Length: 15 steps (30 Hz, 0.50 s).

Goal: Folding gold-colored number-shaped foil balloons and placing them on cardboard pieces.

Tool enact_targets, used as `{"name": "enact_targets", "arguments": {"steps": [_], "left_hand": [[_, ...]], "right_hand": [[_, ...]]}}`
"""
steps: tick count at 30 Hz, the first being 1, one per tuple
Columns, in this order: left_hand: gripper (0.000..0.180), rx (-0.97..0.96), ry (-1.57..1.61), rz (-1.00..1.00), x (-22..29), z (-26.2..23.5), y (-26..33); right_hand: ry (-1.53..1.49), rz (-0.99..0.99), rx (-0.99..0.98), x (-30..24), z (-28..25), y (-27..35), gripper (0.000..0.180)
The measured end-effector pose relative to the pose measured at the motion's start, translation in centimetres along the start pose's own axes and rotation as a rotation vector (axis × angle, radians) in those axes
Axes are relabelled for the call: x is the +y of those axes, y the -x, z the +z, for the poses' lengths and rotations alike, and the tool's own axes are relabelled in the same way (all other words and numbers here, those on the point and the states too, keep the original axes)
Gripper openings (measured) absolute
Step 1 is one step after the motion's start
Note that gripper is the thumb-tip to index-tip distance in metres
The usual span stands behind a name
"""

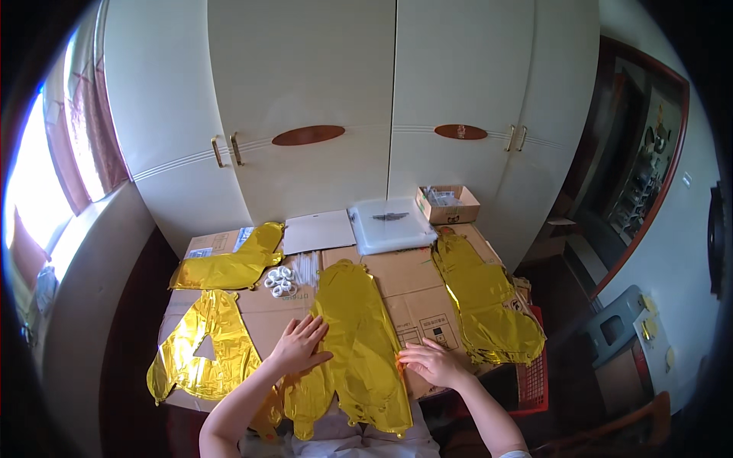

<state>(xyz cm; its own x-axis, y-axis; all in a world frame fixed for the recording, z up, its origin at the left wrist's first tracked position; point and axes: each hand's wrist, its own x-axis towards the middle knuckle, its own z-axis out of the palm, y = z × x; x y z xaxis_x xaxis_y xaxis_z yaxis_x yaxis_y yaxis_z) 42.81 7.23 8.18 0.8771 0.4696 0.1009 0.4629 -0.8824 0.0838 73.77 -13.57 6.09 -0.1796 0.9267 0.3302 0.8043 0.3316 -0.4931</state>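
Observation:
A flat gold foil balloon (355, 328) lies in front of me, its lower part hanging over the near table edge toward my lap. My left hand (299, 347) rests at its left edge with the fingers spread. At its right edge is my right hand (434, 362), fingers stretched out and touching the foil beside a small orange spot. To the left lies a gold foil balloon shaped like an A (210, 336). Behind that one is another gold foil balloon (229, 267). A further large gold foil balloon (481, 298) lies at the right.
Flattened cardboard (416, 286) covers the table. Several white ribbon rolls (281, 282) lie beside thin white sticks (307, 269). Toward the back are a pale sheet (319, 231), a stack of clear plastic bags (382, 235) and a small cardboard box (467, 214). A red basket (534, 389) stands at the right.

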Motion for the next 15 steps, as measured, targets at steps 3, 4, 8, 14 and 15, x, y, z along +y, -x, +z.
{"name": "enact_targets", "arguments": {"steps": [3, 4, 8, 14, 15], "left_hand": [[0.078, 0.003, -0.028, -0.045, 0.9, -0.3, 0.8], [0.077, 0.012, -0.028, -0.065, 1.3, -0.4, 0.9], [0.071, 0.091, -0.038, -0.083, 1.7, -0.4, 0.0], [0.057, 0.192, -0.014, -0.074, 2.0, -1.0, -1.7], [0.057, 0.209, -0.024, -0.069, 2.0, -1.0, -1.8]], "right_hand": [[0.006, -0.035, 0.023, -0.2, -0.2, -0.5, 0.025], [0.000, -0.042, 0.048, -0.6, -0.4, -0.9, 0.027], [0.162, -0.144, 0.127, -3.9, 0.4, -2.7, 0.032], [0.189, -0.152, 0.014, -6.9, 0.9, -2.0, 0.050], [0.182, -0.149, 0.013, -7.5, 0.6, -1.2, 0.052]]}}
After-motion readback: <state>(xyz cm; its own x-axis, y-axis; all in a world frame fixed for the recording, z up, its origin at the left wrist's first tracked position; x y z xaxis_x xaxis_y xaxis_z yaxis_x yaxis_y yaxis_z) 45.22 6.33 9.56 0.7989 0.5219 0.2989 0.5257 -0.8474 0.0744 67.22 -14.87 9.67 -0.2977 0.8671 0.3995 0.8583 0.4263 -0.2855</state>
